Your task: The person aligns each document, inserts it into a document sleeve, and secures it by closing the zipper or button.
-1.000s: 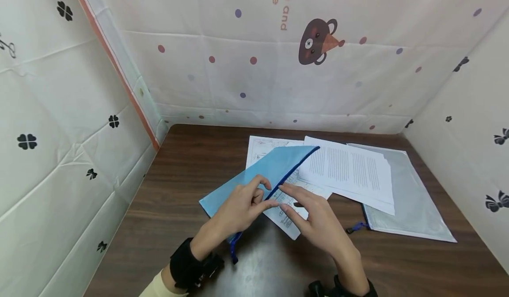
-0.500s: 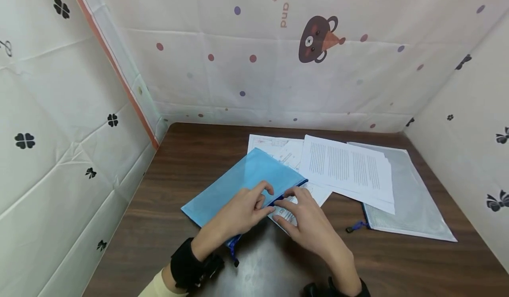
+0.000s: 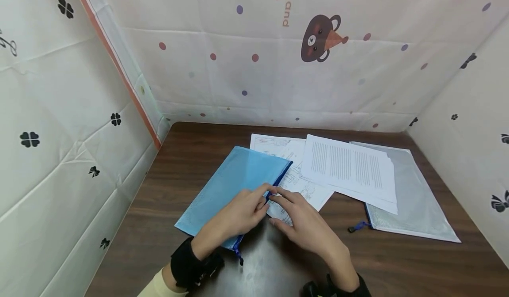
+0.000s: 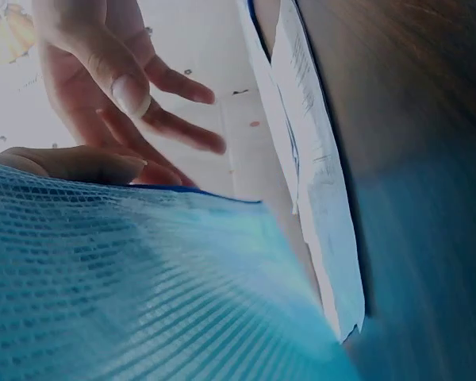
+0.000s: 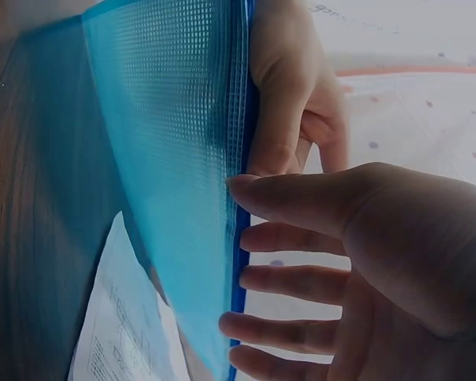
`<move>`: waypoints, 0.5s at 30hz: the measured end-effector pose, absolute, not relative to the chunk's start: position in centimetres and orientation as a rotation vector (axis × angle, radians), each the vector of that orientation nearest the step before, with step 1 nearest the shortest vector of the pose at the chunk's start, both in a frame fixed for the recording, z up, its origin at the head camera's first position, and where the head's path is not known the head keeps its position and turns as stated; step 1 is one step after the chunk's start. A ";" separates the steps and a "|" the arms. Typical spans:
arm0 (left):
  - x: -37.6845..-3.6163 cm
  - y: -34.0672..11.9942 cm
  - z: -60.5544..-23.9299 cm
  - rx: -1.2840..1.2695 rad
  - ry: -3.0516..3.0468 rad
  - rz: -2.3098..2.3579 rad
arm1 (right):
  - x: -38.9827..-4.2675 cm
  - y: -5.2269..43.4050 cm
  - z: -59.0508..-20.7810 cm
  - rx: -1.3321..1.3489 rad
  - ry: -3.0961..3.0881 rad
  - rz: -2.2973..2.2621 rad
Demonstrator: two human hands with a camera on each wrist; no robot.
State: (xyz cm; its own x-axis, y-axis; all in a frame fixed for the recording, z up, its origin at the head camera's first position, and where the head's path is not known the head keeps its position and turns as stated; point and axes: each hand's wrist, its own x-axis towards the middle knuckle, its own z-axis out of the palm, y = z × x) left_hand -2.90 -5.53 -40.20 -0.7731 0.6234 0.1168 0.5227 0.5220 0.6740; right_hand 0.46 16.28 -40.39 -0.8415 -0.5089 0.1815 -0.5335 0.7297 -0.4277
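Observation:
A blue mesh zipper pouch point(image 3: 238, 182) is tilted up off the table, its dark blue zipper edge facing right. My left hand point(image 3: 244, 211) grips that edge, which also runs along the top of the pouch point(image 4: 159, 270) in the left wrist view. Opposite it, my right hand point(image 3: 300, 217) reaches to the zipper, its index finger close against the left one. In the right wrist view, the right hand point(image 5: 365, 262) has its fingers loosely extended along the edge. Whether the pouch holds anything cannot be made out.
Drawing sheets point(image 3: 296, 177) lie partly behind the pouch. To their right are printed pages point(image 3: 350, 169), overlapping a clear white mesh zipper pouch point(image 3: 413, 199) with a blue pull cord point(image 3: 359, 226). The wooden table point(image 3: 159, 208) is enclosed by patterned fabric walls.
The pouch has swung down and left, its far zipper corner dropping from over the printed pages and showing more of the drawings. My right hand has shifted slightly left, closer to the left hand.

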 end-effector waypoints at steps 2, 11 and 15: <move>-2.8 -5.6 -40.1 1.026 2.613 1.066 | 0.3 16.3 -40.3 0.882 -2.885 0.749; -2.3 -5.6 -39.6 1.067 2.589 1.024 | 0.2 15.9 -40.7 0.936 -2.918 0.734; -2.1 -5.5 -39.5 1.053 2.568 1.016 | 0.2 15.9 -40.6 0.954 -2.939 0.769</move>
State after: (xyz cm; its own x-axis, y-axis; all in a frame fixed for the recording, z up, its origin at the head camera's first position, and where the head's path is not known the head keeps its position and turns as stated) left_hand -2.07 -5.52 -39.51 -0.7310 0.6775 0.0820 0.5501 0.5138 0.6583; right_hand 0.16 15.90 -40.62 -0.8196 -0.5631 0.1057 -0.5427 0.7038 -0.4584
